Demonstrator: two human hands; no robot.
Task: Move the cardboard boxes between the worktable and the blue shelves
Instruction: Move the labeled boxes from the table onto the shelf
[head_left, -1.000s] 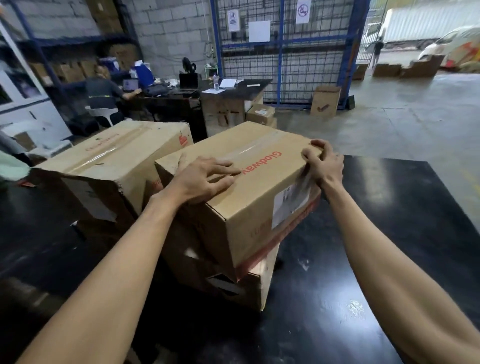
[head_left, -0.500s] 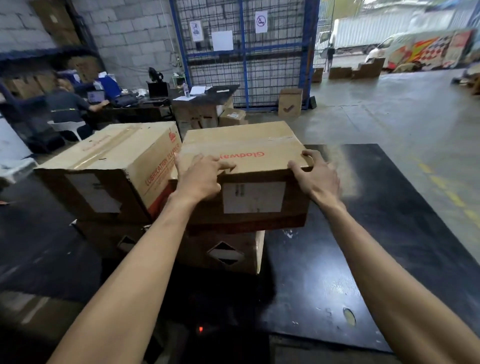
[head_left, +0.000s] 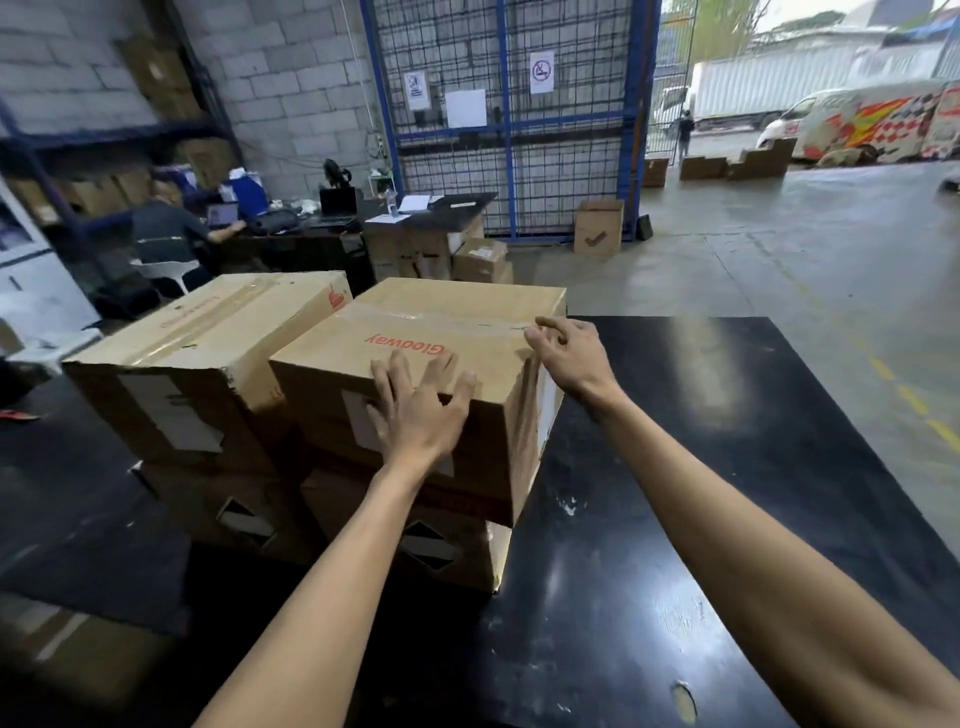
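Note:
A taped cardboard box marked "Glodway" (head_left: 441, 322) sits on top of a lower box (head_left: 452, 551) on the black worktable (head_left: 701, 467). My left hand (head_left: 421, 410) lies spread over the box's near top edge, fingers apart, not clasping it. My right hand (head_left: 571, 358) is at the box's right top edge with its fingers loosely curled, at most brushing the tape. To the left, a second large box (head_left: 208, 332) is stacked on another box (head_left: 234, 514). The blue shelves (head_left: 31, 150) with more boxes stand at the far left.
A person (head_left: 166, 234) sits at a cluttered desk behind the stacks. A blue mesh gate (head_left: 504, 130) closes the back, with a box (head_left: 597, 228) on the floor beside it. Open concrete floor lies to the right of the table.
The top box has turned on the stack, so its labelled end now faces right. Both hands have loosened from its edges, and the left has slid to the near edge.

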